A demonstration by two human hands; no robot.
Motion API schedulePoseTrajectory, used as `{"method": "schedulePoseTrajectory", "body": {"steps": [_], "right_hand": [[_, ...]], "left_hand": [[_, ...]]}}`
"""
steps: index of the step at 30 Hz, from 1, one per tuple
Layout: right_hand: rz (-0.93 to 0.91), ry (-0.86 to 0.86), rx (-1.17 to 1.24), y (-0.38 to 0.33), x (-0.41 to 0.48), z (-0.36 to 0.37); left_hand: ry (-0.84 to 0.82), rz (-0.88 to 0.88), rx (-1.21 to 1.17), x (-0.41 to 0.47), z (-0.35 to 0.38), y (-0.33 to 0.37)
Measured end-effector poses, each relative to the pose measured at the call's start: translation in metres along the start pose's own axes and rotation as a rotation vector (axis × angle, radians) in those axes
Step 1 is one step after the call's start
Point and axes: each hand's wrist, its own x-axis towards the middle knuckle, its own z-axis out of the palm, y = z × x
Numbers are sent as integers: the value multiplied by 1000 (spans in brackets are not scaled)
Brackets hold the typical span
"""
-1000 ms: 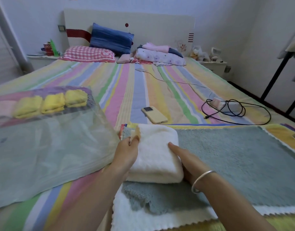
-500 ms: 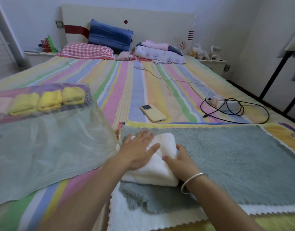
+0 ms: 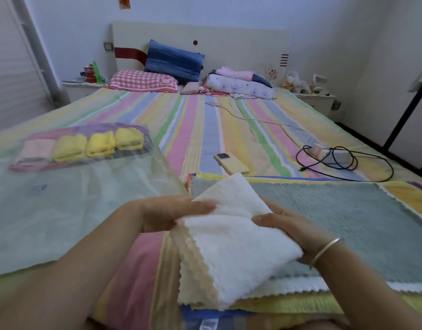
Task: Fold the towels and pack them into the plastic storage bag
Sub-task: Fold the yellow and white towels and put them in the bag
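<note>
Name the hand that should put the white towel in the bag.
Left, probably: the left hand grips the white towel on the side nearest the plastic storage bag; the right hand would reach across.

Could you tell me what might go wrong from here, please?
1. The left hand and right hand hold the folded white towel by its sides; its scalloped layers hang loose, so it might unfold on the way.
2. The plastic bag lies flat and both hands are occupied, so sliding the towel in beside the yellow towels could bunch it.
</note>
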Motion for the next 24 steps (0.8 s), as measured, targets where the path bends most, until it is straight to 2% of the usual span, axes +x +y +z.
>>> {"method": "schedulePoseTrajectory", "body": {"steps": [6, 9, 11, 13, 15, 17, 20, 24], "right_hand": [[150, -144, 46, 14, 13, 52], [201, -66, -197, 35, 26, 89], [195, -20, -330, 48, 37, 113], [159, 10, -271, 57, 49, 132], [105, 45, -186, 61, 63, 146], [45, 95, -223, 61, 81, 157], [5, 129, -316, 58, 112, 170], [45, 123, -503, 48, 153, 176]], "left_hand": [[232, -68, -89, -62, -9, -33], [390, -124, -105, -92, -7, -50], [552, -126, -274, -108, -6, -61], [655, -72, -573, -121, -9, -72], [689, 16, -828, -131, -15, -85], [722, 80, -928, -134, -23, -97], [703, 97, -899, -134, -38, -106], [683, 25, -735, -136, -69, -107]]}}
